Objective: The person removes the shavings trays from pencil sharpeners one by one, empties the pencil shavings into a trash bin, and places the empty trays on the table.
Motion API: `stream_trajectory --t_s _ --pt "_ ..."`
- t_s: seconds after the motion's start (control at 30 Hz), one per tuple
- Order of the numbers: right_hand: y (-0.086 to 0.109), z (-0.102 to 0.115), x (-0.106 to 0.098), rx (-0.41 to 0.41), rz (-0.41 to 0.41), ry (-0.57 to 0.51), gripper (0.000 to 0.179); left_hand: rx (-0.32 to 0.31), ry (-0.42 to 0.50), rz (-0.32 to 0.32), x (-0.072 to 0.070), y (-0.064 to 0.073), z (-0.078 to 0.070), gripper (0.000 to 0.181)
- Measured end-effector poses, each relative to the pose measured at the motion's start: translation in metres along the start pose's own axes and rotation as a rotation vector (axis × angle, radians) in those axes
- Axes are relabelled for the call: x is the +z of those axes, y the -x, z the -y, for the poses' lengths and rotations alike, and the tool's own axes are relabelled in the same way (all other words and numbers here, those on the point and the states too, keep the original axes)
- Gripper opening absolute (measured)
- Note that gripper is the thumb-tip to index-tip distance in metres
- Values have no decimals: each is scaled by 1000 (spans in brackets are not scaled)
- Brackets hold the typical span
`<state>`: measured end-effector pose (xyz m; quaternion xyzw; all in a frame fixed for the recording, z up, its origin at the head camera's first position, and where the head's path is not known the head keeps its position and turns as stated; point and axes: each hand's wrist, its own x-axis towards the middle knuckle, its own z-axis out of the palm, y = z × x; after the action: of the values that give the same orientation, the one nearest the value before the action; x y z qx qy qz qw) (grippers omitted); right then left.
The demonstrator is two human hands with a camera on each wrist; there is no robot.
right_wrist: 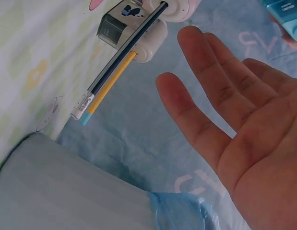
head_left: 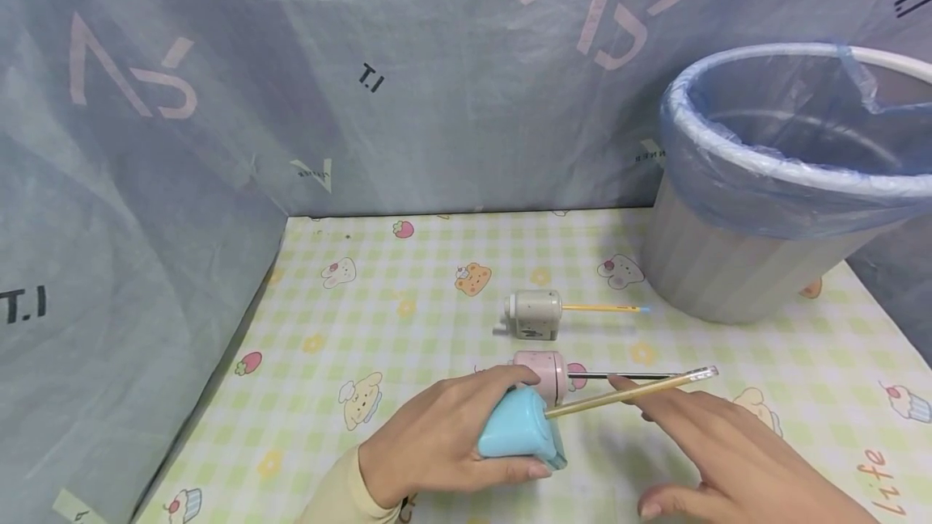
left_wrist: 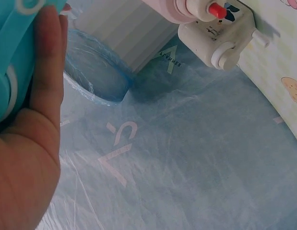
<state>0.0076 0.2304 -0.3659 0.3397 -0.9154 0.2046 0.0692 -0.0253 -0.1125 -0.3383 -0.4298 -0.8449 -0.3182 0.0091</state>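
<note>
My left hand [head_left: 437,435] grips a light blue crank pencil sharpener [head_left: 513,431], thumb along its near side and fingers over the far side. From its front a gold-coloured pencil [head_left: 629,396] sticks out to the right, tilted slightly up. My right hand [head_left: 728,451] is held near that pencil's end, fingers extended and thumb apart; its palm shows empty in the right wrist view. Just behind the blue one stands a pink sharpener [head_left: 537,366] holding a dark pencil [right_wrist: 126,50], partly covered by my left hand. Farther back is an off-white sharpener [head_left: 539,314] with a yellow pencil [head_left: 600,308].
A large grey bin [head_left: 721,257] lined with a blue plastic bag [head_left: 772,184] stands at the back right. A checked cloth [head_left: 408,265] with cartoon prints covers the table. Grey-blue sheeting [head_left: 437,103] hangs behind and at the left.
</note>
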Motion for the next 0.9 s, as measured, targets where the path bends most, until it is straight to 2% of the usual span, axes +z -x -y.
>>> stream_trajectory --t_s 0.23,0.4,0.57,0.9 --pt "-3 1 1 -34 -1 -20 104 5 41 -33 1 -1 -1 65" --pt "-9 3 2 -53 3 -86 104 68 25 -57 1 -4 -1 65" --pt "-13 7 3 -53 -31 -115 101 129 3 -75 2 -8 -2 65" --pt "-18 13 8 -58 -77 -38 94 151 10 -74 2 -12 -7 66"
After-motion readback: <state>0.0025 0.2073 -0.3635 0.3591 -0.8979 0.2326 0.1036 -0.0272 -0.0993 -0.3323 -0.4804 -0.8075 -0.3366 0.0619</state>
